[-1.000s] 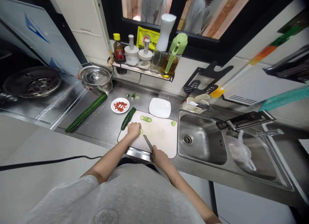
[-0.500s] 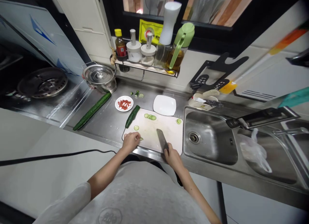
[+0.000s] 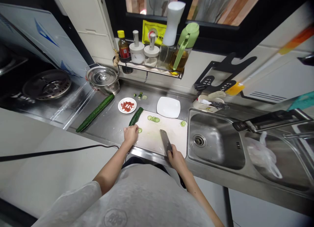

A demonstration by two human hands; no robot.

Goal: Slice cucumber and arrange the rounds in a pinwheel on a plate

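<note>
My left hand is at the left edge of the white cutting board, fingers curled together, with their tips at a cucumber slice. Part of that slice is hidden behind the fingertips. Just above this hand lies the cut cucumber, across the board's left corner. My right hand grips a kitchen knife by its handle, the blade angled over the board. Toward the back of the board a short row of cucumber slices overlaps, and a few more slices sit at its right corner.
Behind the board are a white plate and a small dish of chopped red pieces. A whole cucumber lies left, near a lidded steel pot. The sink adjoins on the right; a condiment rack hangs above.
My left hand has moved up and slightly left, reaching the upper slice. The slice formerly by its fingertips near the front edge no longer shows. The knife stays nearly still.
</note>
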